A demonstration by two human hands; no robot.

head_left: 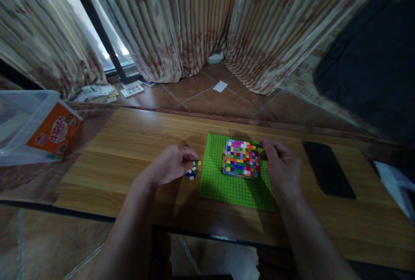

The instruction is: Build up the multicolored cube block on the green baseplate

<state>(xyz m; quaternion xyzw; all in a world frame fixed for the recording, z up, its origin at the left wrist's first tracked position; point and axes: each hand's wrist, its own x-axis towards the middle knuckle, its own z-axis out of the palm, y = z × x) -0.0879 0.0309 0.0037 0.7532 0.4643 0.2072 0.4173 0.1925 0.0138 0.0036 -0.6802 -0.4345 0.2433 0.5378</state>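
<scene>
A square block of many-coloured toy bricks (242,159), several layers high, stands on a green studded baseplate (223,191). My right hand (283,167) is at the block's far right corner, thumb and fingers pinched together. Whatever lies between those fingertips is too small to make out. Left of the baseplate, my left hand (170,163) hovers over a small pile of loose bricks (192,173) in white, purple, green and yellow. Its fingers are curled and closed at the tips, close to a yellow brick; whether they grip one is hidden.
All this lies on a long wooden table (129,141). A black phone (329,170) rests on the right. At the far left stands a clear plastic box (29,98) with an orange label. Curtains (194,20) hang beyond, and a person in dark clothing (372,64) is at upper right.
</scene>
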